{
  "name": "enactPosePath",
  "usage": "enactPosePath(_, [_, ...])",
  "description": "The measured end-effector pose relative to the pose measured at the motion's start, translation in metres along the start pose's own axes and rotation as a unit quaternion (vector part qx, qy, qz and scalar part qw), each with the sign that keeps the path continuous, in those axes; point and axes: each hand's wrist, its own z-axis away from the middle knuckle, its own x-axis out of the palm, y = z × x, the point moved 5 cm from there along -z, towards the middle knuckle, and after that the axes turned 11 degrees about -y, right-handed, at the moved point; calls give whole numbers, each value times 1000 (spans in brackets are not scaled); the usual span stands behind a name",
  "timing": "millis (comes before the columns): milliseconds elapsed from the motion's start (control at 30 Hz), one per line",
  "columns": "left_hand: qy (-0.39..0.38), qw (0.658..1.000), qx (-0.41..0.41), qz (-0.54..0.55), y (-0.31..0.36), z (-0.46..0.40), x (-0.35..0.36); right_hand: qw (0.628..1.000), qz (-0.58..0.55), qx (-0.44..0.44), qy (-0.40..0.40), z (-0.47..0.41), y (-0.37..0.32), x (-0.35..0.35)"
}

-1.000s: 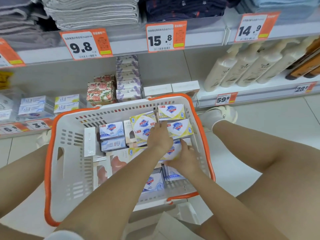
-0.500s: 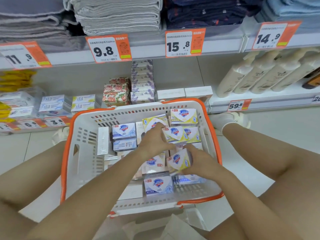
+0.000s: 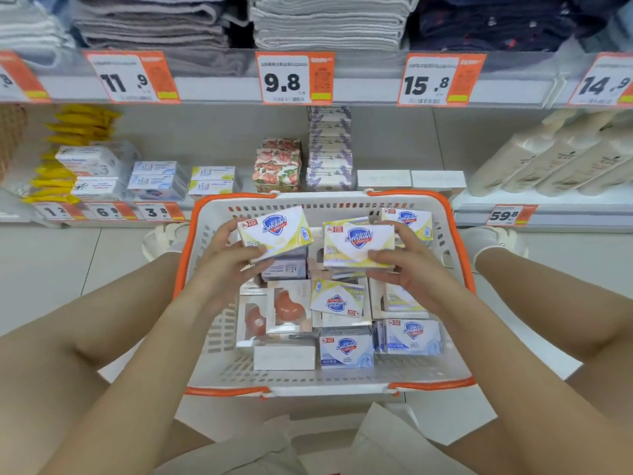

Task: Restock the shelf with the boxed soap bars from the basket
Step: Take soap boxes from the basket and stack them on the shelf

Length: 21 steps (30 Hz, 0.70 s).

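Lifting two at once risked a drop: either yellow Safeguard soap box could slip back into the basket (image 3: 459,265) w/ only fingertip hold. Left grip (image 3: 226,258) pinched one box (image 3: 275,231); right grip (image 3: 407,269) pinched another (image 3: 358,243), both above the basket, the shelf's yellow stack (image 3: 212,181) beyond the left grip.

Floor (image 3: 51,269) w/ basket (image 3: 459,269); shelf (image 3: 219,207) w/ soap boxes (image 3: 212,181).
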Motion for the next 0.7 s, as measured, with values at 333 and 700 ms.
enactPosePath(333, [13, 998, 55, 21, 38, 13, -40, 999, 8, -28, 15, -40, -17, 53])
enactPosePath(700, [42, 998, 42, 18, 39, 13, -62, 999, 14, -19, 24, -63, -14, 74])
